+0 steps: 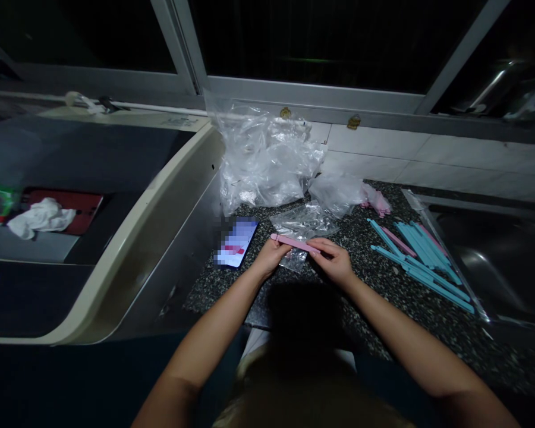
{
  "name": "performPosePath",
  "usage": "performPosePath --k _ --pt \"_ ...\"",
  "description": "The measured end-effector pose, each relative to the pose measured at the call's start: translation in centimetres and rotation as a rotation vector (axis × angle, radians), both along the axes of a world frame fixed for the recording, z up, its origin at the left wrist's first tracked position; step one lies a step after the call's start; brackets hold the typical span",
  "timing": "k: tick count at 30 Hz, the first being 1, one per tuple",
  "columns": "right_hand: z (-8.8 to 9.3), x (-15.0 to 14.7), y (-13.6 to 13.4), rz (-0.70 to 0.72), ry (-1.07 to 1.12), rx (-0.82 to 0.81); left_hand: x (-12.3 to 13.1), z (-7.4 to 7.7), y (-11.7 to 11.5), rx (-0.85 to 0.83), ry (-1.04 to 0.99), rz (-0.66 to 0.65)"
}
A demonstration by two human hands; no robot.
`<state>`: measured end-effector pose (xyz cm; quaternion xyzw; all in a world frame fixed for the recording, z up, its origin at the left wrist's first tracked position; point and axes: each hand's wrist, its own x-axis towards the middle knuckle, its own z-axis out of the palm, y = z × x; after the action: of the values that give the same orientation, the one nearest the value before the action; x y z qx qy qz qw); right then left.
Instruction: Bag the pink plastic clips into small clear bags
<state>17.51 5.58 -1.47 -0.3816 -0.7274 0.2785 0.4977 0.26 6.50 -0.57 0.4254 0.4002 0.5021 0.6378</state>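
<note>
A slim pink bag-sealing clip (295,243) lies level between my two hands, above the speckled counter. My left hand (271,258) pinches it near its rounded left end. At the other end, the thumb and fingers of my right hand (335,261) are closed on it. Just behind and under the clip is a small clear plastic bag (304,221), partly hidden by my hands. Several turquoise clips (421,244) lie in a loose pile on the right, with a pink clip (399,241) among them.
Left of my hands lies a lit phone (238,242). Crumpled clear plastic (267,160) is heaped against the wall, with a bag of pink pieces (375,200) beside it. A steel sink (494,255) borders the right, a washing machine (160,202) the left.
</note>
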Motion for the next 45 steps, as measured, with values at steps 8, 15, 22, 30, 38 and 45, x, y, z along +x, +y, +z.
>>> performPosePath --k 8,15,22,30,38,45 --pt "-0.17 0.14 0.02 -0.043 0.048 -0.117 -0.33 -0.26 0.01 0.043 -0.049 -0.054" --pt "0.01 0.17 0.02 -0.082 0.092 -0.101 -0.47 -0.09 0.08 0.105 -0.113 -0.028" --pt "-0.32 0.33 0.06 -0.102 0.072 -0.085 -0.84 -0.67 0.2 0.11 -0.092 0.042" --pt "-0.51 0.17 0.03 -0.09 0.048 -0.021 -0.82 -0.39 0.17 0.108 -0.026 0.132" --pt "-0.19 -0.02 -0.21 -0.085 0.012 0.006 -0.89 -0.26 0.16 0.119 0.019 0.157" --pt "-0.25 -0.03 -0.2 -0.107 -0.011 0.0 -0.97 -0.56 0.36 0.096 0.007 0.149"
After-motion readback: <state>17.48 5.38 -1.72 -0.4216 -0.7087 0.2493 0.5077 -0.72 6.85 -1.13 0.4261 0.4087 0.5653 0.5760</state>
